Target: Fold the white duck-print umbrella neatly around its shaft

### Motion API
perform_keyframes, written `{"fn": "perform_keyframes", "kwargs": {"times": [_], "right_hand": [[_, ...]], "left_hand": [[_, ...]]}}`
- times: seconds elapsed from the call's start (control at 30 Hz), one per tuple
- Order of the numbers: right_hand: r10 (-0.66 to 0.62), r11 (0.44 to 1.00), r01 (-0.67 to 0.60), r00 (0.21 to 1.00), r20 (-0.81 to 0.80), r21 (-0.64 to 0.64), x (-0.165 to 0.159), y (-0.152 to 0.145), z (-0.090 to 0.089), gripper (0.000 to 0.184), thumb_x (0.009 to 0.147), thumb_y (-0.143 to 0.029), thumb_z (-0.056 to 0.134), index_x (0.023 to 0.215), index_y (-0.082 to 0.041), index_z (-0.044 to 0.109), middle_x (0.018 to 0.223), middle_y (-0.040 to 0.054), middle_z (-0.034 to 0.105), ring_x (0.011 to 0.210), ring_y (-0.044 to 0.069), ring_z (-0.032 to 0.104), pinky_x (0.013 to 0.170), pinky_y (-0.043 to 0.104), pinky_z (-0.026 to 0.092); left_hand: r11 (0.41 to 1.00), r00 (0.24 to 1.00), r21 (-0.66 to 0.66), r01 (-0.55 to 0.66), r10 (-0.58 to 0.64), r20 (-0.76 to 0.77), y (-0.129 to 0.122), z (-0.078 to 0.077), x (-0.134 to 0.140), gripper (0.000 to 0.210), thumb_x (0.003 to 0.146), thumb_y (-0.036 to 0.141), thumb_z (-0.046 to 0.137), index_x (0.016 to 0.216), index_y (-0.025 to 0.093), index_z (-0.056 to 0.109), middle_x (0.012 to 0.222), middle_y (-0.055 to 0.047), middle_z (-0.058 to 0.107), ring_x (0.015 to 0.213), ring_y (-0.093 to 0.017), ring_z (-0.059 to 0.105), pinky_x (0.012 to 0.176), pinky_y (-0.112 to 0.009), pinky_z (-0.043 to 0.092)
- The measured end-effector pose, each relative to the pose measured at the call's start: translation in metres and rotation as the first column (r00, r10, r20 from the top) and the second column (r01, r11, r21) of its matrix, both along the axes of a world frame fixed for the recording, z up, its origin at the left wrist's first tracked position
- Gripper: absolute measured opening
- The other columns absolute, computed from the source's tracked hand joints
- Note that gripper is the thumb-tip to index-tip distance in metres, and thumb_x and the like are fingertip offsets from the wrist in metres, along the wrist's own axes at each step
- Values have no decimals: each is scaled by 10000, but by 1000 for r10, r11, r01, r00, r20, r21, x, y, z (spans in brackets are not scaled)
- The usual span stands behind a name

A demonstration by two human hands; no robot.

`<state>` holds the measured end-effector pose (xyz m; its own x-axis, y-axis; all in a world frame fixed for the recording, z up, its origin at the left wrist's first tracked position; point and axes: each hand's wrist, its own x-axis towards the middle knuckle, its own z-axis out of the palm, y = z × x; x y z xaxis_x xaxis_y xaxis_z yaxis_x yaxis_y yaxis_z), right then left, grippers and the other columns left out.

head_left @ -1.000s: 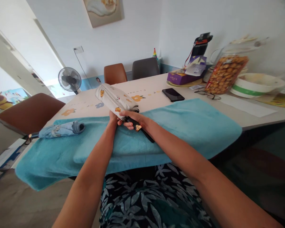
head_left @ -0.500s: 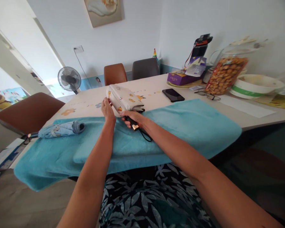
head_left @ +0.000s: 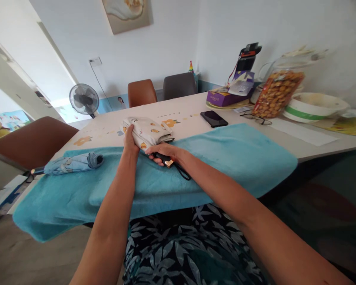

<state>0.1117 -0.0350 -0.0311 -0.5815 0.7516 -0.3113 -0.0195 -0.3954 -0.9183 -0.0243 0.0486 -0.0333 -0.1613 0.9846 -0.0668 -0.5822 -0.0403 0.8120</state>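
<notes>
A white folding umbrella (head_left: pixel 150 131) with small printed figures is held over the near side of the table, its canopy gathered in loose folds. My right hand (head_left: pixel 163 152) is closed round its black handle, which has a gold-coloured end and a black wrist strap. Against the canopy's left side my left hand (head_left: pixel 130 139) grips the fabric, thumb on top; its other fingers are mostly hidden. A blue rolled-up umbrella (head_left: pixel 74 163) lies to the left on the turquoise cloth (head_left: pixel 219 158).
On the table (head_left: pixel 112 118), a phone (head_left: pixel 214 118), glasses (head_left: pixel 256 118), a purple box (head_left: pixel 222 97), a jar of brown snacks (head_left: pixel 277 95) and a white bowl (head_left: pixel 316 106) stand at the right. Chairs (head_left: pixel 141 93) and a fan (head_left: pixel 84 99) are beyond.
The white umbrella has come a little closer and to the left, its canopy lower and flatter. My left hand has shifted from beside the canopy to gripping it, thumb over the top.
</notes>
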Motion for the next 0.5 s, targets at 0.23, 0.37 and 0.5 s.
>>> {"fn": "perform_keyframes", "kwargs": {"times": [0.23,0.37,0.5], "right_hand": [[-90,990,79,992,84,118,-3,5,-8,292,857,-351,611,666,-143,539,432,-15,513,314,93,449,292,190,399],[-120,986,124,992,-43,112,-7,6,-9,215,853,-306,626,779,-106,593,584,30,624,406,114,554,373,220,506],[-83,992,96,984,-155,77,-8,7,-10,110,871,-194,585,882,-85,591,715,67,676,539,142,641,455,225,551]], "left_hand": [[961,948,30,274,-275,160,-18,7,18,428,843,395,570,1188,146,618,1087,-102,698,1106,-257,618,1001,-394,466],[958,943,44,282,-286,169,-20,6,19,429,856,382,533,1200,137,610,1052,-101,708,1086,-270,628,988,-411,476],[949,936,58,311,-316,153,-20,5,16,459,835,433,548,1173,131,622,1030,-106,711,1073,-287,632,973,-428,486]]}}
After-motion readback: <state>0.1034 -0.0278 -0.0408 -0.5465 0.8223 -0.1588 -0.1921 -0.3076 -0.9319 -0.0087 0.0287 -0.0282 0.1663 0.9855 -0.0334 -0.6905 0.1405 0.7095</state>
